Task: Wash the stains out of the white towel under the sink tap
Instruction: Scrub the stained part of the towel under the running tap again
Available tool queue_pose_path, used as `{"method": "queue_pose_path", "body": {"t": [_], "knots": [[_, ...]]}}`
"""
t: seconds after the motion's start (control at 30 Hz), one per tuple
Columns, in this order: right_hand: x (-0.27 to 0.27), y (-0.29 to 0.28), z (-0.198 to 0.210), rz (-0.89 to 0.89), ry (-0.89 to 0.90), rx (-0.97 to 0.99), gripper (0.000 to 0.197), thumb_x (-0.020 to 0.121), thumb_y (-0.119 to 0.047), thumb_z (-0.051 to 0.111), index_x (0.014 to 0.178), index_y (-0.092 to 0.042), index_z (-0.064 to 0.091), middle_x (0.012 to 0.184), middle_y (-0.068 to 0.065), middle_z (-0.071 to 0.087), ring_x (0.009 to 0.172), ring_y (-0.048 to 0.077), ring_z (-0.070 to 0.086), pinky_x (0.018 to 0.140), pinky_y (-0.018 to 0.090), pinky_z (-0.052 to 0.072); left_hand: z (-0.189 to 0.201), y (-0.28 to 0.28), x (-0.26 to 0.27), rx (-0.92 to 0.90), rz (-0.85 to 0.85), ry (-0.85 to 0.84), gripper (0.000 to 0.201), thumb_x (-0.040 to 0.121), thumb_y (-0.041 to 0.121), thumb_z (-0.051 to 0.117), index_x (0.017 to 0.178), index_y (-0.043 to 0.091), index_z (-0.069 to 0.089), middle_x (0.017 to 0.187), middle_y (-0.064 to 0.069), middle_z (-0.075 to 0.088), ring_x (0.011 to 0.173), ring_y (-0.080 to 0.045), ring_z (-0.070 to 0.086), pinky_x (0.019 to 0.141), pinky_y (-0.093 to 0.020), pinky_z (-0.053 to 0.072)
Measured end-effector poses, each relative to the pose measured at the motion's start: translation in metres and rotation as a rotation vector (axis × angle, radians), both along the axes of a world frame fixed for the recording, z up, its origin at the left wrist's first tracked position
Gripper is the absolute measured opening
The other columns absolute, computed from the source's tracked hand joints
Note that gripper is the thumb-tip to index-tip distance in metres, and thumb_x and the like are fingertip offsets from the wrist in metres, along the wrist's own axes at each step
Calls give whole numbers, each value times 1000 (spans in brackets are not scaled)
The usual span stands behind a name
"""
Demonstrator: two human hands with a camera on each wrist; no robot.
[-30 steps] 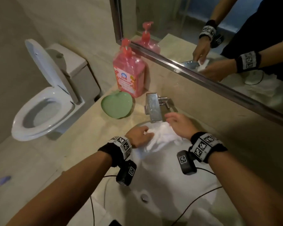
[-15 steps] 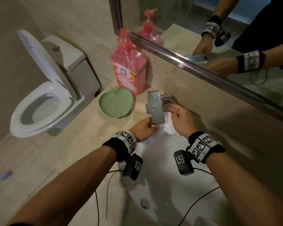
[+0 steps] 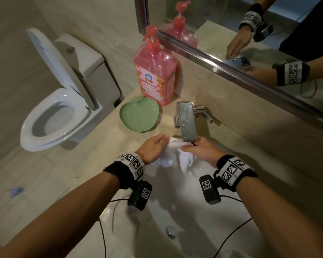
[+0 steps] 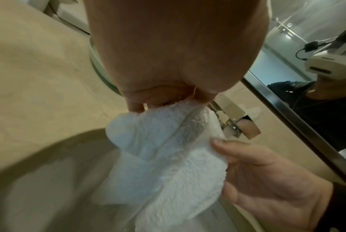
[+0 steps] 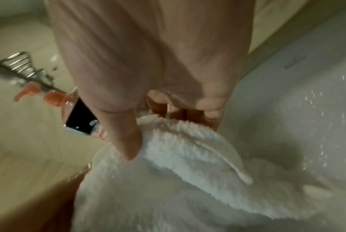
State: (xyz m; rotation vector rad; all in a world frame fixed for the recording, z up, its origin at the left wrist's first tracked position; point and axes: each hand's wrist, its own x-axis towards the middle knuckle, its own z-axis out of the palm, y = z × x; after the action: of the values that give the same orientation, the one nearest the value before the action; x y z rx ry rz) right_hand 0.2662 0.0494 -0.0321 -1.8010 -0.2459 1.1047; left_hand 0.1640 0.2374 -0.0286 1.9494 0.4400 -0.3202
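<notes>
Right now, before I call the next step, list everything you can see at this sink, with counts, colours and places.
towel: one, white, bunched over the basin under the spout
tap: one, chrome, at the back of the basin
sink: one, white, set in the beige counter
soap bottle: one, pink pump bottle, on the counter left of the tap
dish: one, green, apple-shaped, in front of the bottle
toilet: one, white, lid up, left of the counter
mirror: one, on the wall behind the tap
left hand: grips the towel's left side
right hand: pinches the towel's right side
</notes>
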Motion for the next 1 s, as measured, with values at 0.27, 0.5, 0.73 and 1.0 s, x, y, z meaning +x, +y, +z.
{"method": "queue_pose_path", "body": {"t": [0.27,0.5,0.73,1.0], "knots": [[4,13,-16,5,-32,-32,24,87,-40,76,105,-24,76,102,3,78,88,15,73,77,31,57,-13,11,-9,138,-105,49,36,94,45,58,110,14,49,100,-8,66,91,-28,63,80,-38,51],[10,-3,-12,30,-295,-116,17,98,-24,63,93,-40,68,83,-24,70,80,-9,63,64,15,44,-20,-14,26,75,-152,1,29,102,37,45,79,24,57,76,6,57,76,-17,53,73,-30,43],[19,-28,-17,-23,-279,-137,32,101,-45,52,94,-17,67,88,12,70,76,23,61,69,36,50,-25,-30,49,-25,-203,-51,20,98,14,54,112,25,63,89,22,68,69,13,59,66,-6,44],[15,-28,-20,53,-238,-104,32,87,-48,72,114,-31,68,106,-13,71,98,8,65,77,27,49,-27,-27,48,-38,-224,25,34,102,34,46,132,26,60,129,1,64,113,-16,60,99,-32,46]]}}
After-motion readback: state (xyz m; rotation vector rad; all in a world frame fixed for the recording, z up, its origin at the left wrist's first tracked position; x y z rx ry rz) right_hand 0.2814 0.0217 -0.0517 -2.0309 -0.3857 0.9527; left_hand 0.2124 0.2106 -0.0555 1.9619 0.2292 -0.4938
